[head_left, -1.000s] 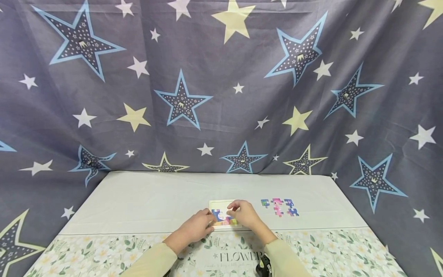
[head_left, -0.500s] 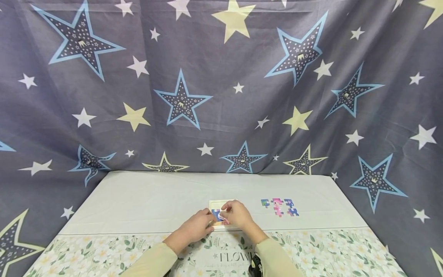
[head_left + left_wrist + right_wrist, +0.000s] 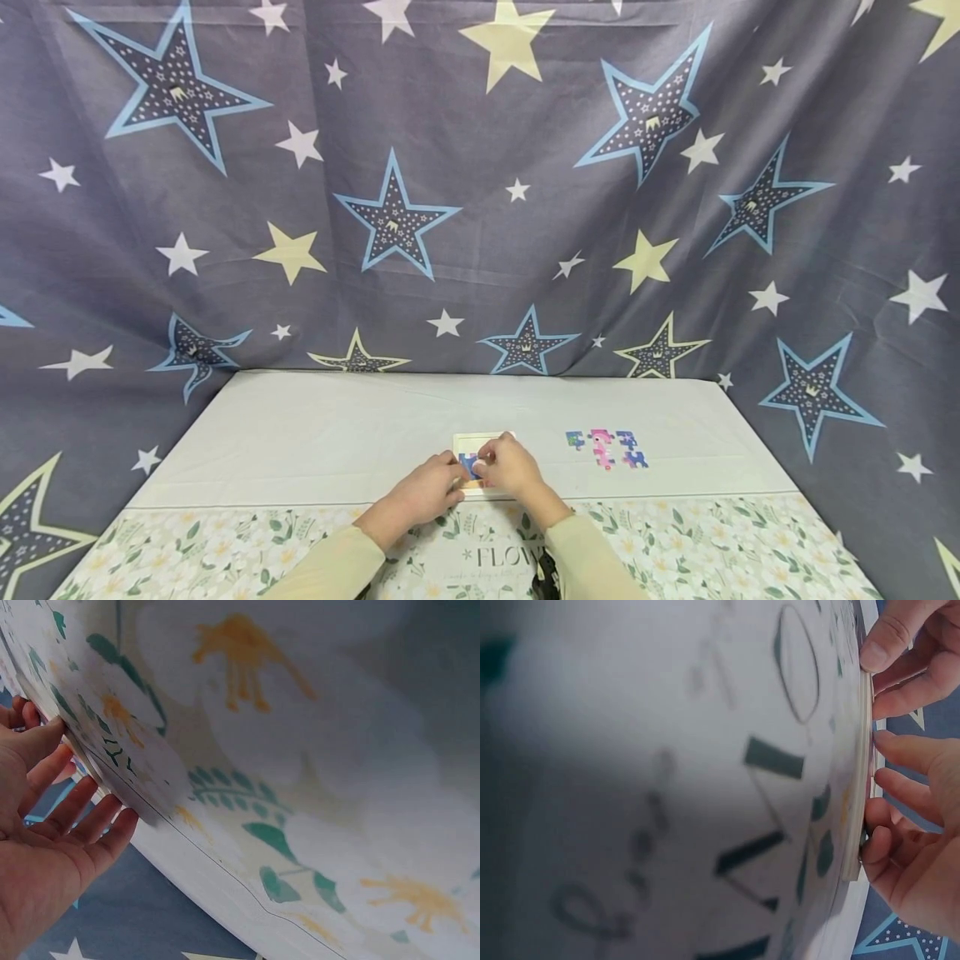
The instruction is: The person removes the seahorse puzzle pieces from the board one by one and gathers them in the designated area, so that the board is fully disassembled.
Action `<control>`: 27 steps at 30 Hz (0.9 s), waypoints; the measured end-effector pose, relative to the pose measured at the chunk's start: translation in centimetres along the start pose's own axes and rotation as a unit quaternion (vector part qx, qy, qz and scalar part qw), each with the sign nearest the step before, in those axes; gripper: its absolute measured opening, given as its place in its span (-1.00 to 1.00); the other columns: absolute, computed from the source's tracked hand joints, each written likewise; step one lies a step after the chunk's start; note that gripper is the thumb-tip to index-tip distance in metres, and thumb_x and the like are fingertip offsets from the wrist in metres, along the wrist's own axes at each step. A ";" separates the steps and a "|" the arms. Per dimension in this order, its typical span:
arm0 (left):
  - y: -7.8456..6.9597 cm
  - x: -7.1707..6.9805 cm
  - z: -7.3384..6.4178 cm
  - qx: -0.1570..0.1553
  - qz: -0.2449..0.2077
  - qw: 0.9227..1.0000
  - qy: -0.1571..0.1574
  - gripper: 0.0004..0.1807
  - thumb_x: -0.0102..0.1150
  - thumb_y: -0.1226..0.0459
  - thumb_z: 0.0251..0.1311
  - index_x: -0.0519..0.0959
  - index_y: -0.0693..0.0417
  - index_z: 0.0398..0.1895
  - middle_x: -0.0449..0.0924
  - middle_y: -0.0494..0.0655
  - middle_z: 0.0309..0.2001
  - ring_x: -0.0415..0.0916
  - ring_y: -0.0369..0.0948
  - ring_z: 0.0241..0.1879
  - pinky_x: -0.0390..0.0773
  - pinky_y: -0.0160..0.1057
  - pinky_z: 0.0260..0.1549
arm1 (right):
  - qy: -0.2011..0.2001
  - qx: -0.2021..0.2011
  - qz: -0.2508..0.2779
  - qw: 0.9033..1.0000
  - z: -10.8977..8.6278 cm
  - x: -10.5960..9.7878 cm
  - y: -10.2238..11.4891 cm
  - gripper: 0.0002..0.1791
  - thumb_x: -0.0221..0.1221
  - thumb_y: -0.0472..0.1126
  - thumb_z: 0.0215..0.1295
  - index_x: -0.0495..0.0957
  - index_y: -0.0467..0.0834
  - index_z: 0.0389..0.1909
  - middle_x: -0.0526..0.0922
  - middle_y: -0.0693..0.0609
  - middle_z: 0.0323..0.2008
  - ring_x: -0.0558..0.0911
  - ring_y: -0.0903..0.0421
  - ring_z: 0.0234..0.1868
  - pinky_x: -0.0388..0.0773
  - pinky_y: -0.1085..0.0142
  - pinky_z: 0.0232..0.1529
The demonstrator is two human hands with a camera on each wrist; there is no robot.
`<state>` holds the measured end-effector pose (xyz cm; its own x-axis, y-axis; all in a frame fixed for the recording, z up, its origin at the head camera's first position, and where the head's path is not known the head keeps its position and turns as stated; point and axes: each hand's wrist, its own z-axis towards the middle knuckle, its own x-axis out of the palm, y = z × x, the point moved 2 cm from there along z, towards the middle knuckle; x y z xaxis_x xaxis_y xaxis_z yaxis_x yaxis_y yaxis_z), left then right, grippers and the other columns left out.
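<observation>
In the head view a small cream puzzle tray (image 3: 477, 436) lies on the table, with a blue puzzle piece (image 3: 468, 463) and orange parts of the picture showing in its lower left. My left hand (image 3: 426, 490) holds the tray at its near left corner; the right wrist view shows that thumb (image 3: 875, 656) against the tray's edge. Over the tray, my right hand (image 3: 513, 468) pinches a whitish puzzle piece (image 3: 480, 465) down beside the blue one. Its palm and fingers hide the tray's right part. In the right wrist view its outer fingers curl in by the rim.
Right of the tray lie a green-blue puzzle piece (image 3: 574, 440), joined-looking pink pieces (image 3: 602, 448) and blue pieces (image 3: 636, 459). A floral cloth strip (image 3: 247, 542) covers the near table, pale cloth (image 3: 337, 417) the far part. A star-patterned curtain (image 3: 450, 108) stands behind.
My right hand has moved left and slightly down across the tray, bringing the whitish piece beside the blue one. My left hand has stayed at the tray's corner. The loose pieces have not moved.
</observation>
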<state>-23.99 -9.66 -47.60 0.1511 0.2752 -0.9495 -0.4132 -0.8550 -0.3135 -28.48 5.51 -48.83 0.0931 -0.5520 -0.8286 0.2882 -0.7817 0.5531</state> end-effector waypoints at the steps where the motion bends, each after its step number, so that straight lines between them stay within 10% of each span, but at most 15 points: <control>1: 0.0 0.0 0.0 -0.001 0.000 1.000 0.000 -0.74 0.17 0.15 0.19 0.59 0.00 -0.08 0.43 -0.21 -0.21 0.41 -0.30 -0.21 0.56 -0.25 -0.12 | 0.000 0.000 -0.004 1.000 0.0 0.0 0.0 -0.75 0.30 -0.10 0.09 0.66 -0.16 -0.26 0.45 0.04 -0.39 0.42 0.19 -0.44 0.43 0.32 -0.41; 27: -0.1 -0.2 0.1 0.003 -0.004 1.000 -0.002 -0.76 0.20 0.18 0.17 0.62 0.03 -0.11 0.42 -0.20 -0.24 0.38 -0.30 -0.25 0.54 -0.24 -0.14 | -0.013 0.039 0.020 0.999 -0.1 -0.1 0.3 -0.84 0.34 -0.15 0.03 0.62 -0.10 -0.38 0.44 0.08 -0.39 0.42 0.19 -0.39 0.43 0.29 -0.34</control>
<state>-24.05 -9.59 -47.43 0.1510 0.2846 -0.9467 -0.4179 -0.8495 -0.3220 -28.29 5.36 -48.64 0.0772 -0.5898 -0.8039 0.2090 -0.7788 0.5914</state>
